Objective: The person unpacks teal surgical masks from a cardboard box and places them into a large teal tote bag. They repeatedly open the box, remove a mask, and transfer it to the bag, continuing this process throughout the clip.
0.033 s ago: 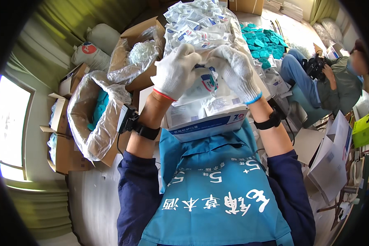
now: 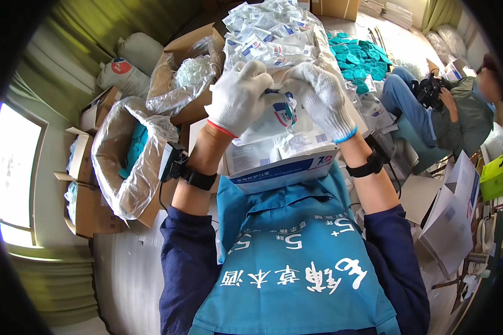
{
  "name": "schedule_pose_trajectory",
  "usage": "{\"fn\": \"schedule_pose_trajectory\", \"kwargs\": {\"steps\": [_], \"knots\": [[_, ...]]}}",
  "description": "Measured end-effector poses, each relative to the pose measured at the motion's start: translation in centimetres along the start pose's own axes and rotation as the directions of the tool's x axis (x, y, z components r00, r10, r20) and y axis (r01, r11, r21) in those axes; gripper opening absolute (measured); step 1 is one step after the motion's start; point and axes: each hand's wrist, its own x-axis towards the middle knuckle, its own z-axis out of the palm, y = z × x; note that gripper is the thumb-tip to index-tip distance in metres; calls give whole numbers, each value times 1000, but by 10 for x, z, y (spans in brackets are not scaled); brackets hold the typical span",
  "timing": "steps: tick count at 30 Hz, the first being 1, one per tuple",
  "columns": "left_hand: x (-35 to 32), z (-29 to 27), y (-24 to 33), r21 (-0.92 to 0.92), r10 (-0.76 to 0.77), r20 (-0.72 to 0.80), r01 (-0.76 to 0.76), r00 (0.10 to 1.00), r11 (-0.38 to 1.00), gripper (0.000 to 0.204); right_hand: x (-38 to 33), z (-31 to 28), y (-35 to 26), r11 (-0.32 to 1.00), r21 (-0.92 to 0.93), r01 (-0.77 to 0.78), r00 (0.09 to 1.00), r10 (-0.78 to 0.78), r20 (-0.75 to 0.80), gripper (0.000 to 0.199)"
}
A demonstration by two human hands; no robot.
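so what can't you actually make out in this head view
- Sealed pouch: its middle and top edge are covered by the gloved left hand and right hand, so the grip point is hidden.
- Blue and white box: its inside is covered by loose pouches.
- Lined carton: contents blurred by the crinkled clear plastic liner.
- Seated person: cut off by the fisheye rim.

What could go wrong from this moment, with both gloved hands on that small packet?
1. The left hand and right hand pinch one small clear packet through thick knit gloves; it might slip or tear.
2. If dropped, it could vanish among the similar packets piled ahead.
3. The open box below sits at the person's chest and might tip.
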Motion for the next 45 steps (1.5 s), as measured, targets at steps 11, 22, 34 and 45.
{"fn": "schedule_pose_trajectory", "kwargs": {"steps": [11,22,34,45], "knots": [[-4,9,-14,-276,75,283,6,956,961,10,-11,9,1,984,-38,-176,979,179,94,11],[-14,1,1,237,129,57,-139,990,962,13,13,34,4,916,-195,-351,934,357,-4,17],[-20,-45,69,15,202,-271,-206,941,978,8,29,45,108,630,-753,-191,940,338,44,26],[-30,-24,20,-160,-345,-683,330,644,931,19,0,4,19,-123,946,-300,772,550,317,77]]}}
